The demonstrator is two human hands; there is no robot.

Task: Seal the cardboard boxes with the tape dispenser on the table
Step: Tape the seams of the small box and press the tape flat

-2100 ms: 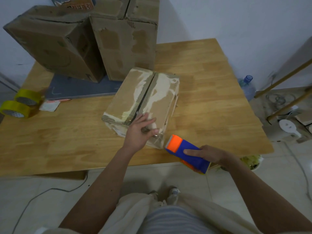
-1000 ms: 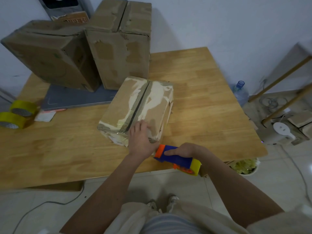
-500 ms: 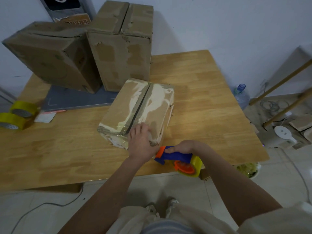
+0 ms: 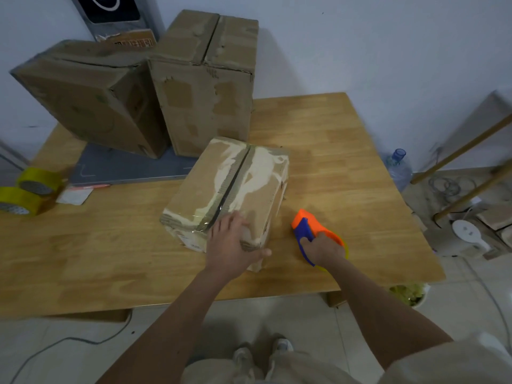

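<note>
A small cardboard box (image 4: 221, 189) lies on the wooden table (image 4: 346, 167), its top seam running away from me with clear tape over the near end. My left hand (image 4: 232, 248) rests flat on the box's near right corner, thumb hooked over the edge. To the right of the box, my right hand (image 4: 321, 248) grips the blue and orange tape dispenser (image 4: 307, 225), whose orange nose points away from me just above the tabletop. Two larger cardboard boxes (image 4: 91, 98) (image 4: 207, 81) stand at the back of the table.
Two yellow tape rolls (image 4: 25, 189) and a white slip of paper (image 4: 74, 195) lie at the left edge. A grey board (image 4: 124, 167) sits under the large boxes. On the floor to the right are a water bottle (image 4: 399, 167), wooden poles and cables.
My right hand has brought the dispenser up from below the table's near edge to the box's right side, turning its nose away from me. My left hand stays on the box's near corner.
</note>
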